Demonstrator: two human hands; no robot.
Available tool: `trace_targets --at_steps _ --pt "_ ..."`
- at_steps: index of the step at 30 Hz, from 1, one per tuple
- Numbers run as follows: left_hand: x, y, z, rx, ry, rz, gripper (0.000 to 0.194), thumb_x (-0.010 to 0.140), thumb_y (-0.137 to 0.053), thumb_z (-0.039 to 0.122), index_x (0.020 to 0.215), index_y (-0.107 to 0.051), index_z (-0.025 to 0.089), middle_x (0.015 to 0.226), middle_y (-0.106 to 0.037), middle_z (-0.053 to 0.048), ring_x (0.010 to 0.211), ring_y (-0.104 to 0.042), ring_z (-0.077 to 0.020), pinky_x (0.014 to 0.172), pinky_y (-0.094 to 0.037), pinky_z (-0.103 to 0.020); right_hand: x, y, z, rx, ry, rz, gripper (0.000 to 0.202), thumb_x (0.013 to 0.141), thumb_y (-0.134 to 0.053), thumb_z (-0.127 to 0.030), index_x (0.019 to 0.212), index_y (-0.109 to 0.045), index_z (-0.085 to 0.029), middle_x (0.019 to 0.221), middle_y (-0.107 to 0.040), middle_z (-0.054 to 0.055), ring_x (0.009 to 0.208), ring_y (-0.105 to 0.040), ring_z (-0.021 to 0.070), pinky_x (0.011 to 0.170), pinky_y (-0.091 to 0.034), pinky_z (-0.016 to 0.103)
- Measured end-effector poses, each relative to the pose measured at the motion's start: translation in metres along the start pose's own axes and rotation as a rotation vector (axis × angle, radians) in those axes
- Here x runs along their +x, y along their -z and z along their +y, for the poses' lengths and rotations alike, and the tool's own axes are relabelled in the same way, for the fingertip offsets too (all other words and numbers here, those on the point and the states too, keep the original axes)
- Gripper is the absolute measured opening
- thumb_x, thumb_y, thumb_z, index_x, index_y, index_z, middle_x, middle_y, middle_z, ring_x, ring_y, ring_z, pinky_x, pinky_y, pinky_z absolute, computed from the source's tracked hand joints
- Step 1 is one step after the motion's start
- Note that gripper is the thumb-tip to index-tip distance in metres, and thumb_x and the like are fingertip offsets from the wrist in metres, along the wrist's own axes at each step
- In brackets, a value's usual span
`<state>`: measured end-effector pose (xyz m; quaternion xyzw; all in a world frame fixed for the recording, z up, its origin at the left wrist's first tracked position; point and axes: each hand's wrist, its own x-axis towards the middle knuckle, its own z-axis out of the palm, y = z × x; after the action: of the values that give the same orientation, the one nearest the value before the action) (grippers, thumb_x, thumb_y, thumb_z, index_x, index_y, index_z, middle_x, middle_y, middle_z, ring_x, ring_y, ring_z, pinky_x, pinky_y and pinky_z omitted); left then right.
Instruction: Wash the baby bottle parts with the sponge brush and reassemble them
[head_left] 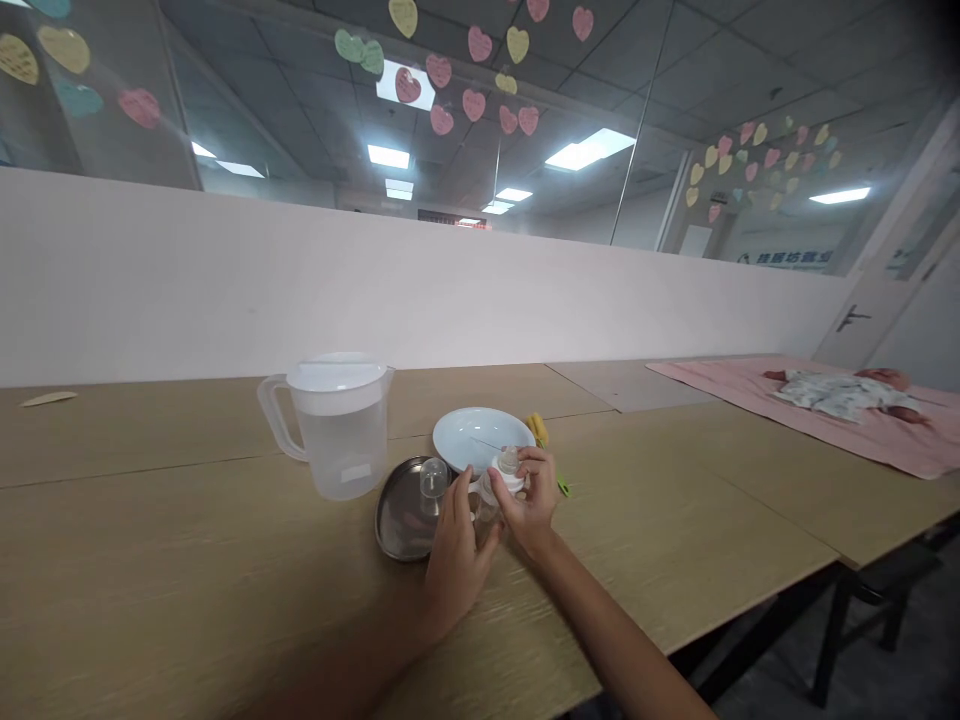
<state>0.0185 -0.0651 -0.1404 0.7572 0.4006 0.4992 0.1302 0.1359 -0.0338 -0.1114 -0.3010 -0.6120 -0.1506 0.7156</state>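
A clear baby bottle [487,507] with a white handle is in my left hand [459,555], whose fingers wrap its side. My right hand [531,500] grips the white collar [509,478] at the bottle's top, and a clear nipple [508,459] rises out of it. Whether the collar sits fully on the bottle neck is hidden by my fingers. Just left of my left hand, a clear dome-shaped cap [433,478] stands on a metal tray [397,535]. Behind both hands is a white bowl [461,435] with a thin stick-like thing in it.
A lidded translucent pitcher [345,450] stands left of the tray. Beyond the bowl lie a yellow object [538,428] and a green one [564,488]. At far right a baby-like figure [844,393] lies on a pink cloth [720,385]. The wooden table [187,580] meets a white wall.
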Motion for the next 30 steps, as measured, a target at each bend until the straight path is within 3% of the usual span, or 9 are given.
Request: trace_targets --at_steps 4,8,17,21,30 --pt "0.003 0.003 -0.003 -0.142 0.100 -0.071 0.052 0.087 -0.047 0.028 0.135 -0.027 0.020 0.132 -0.046 -0.012 0.118 -0.048 -0.0221 0.096 -0.042 -0.040 -0.003 0.003 0.010 -0.033 0.052 -0.096 0.019 0.076 -0.060 -0.016 0.078 -0.041 -0.021 0.081 -0.049 0.002 0.076 -0.055 0.0161 0.065 -0.047 0.030" --pt "0.004 0.003 -0.002 -0.167 0.114 -0.054 0.048 0.086 -0.046 0.027 0.132 -0.033 0.021 0.133 -0.047 -0.011 0.120 -0.047 -0.0218 0.097 -0.041 -0.039 -0.008 0.003 0.016 0.000 0.012 -0.148 0.010 0.080 -0.050 -0.016 0.079 -0.042 -0.021 0.082 -0.052 0.005 0.077 -0.055 0.0173 0.068 -0.046 0.031" --pt "0.003 0.003 -0.005 -0.189 0.118 -0.079 0.056 0.083 -0.051 0.026 0.134 -0.029 0.019 0.133 -0.046 -0.013 0.118 -0.048 -0.0222 0.094 -0.042 -0.038 -0.019 -0.002 0.011 0.125 -0.209 -0.098 0.007 0.084 -0.044 -0.024 0.079 -0.046 -0.021 0.079 -0.056 0.004 0.077 -0.057 0.0185 0.069 -0.045 0.032" --pt "0.003 0.004 -0.004 -0.184 0.104 -0.068 0.055 0.083 -0.051 0.026 0.134 -0.031 0.019 0.132 -0.048 -0.012 0.119 -0.048 -0.0219 0.095 -0.042 -0.037 -0.021 -0.001 0.012 0.167 -0.243 -0.062 0.009 0.084 -0.045 -0.026 0.077 -0.048 -0.021 0.077 -0.058 0.004 0.079 -0.058 0.0194 0.079 -0.046 0.037" --pt "0.001 0.011 0.007 -0.214 0.082 -0.020 0.047 0.089 -0.041 0.032 0.134 -0.032 0.019 0.134 -0.047 -0.012 0.123 -0.044 -0.0219 0.101 -0.036 -0.039 -0.009 0.001 0.004 0.114 -0.123 -0.082 0.010 0.082 -0.045 -0.019 0.077 -0.053 -0.021 0.075 -0.059 0.003 0.074 -0.056 0.0180 0.081 -0.046 0.039"
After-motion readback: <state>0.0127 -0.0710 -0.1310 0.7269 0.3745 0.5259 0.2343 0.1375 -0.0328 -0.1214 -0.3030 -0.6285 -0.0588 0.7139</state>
